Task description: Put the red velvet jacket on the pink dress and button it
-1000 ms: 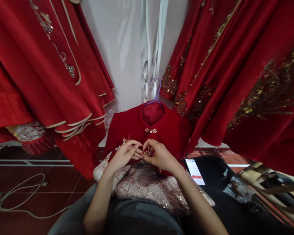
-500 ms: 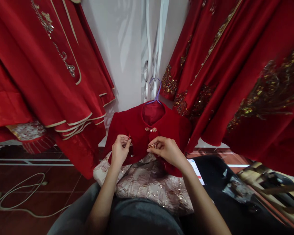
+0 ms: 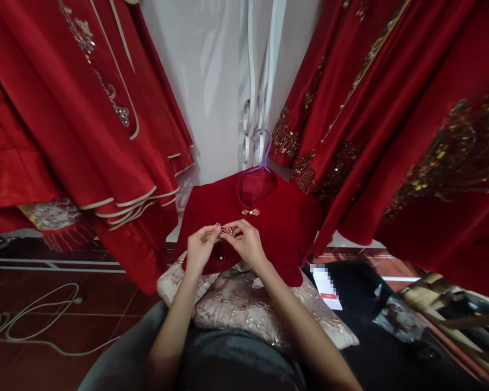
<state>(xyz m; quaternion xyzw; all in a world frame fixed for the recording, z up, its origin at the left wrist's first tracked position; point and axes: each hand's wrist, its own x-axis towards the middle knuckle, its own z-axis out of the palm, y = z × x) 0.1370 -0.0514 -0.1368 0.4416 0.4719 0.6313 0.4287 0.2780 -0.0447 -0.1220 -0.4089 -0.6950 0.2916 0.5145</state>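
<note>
Red clothes (image 3: 118, 157) are hung nearby; the shiny clasp (image 3: 227, 231) on the red jacket (image 3: 283, 233) is pinched by left hand (image 3: 201, 247) and right hand (image 3: 246, 243).

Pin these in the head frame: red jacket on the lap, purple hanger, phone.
red jacket (image 3: 283, 231): head view, front panel at picture right.
purple hanger (image 3: 264, 162): head view, neck just below the hook.
phone (image 3: 325, 287): head view, lit screen.
</note>
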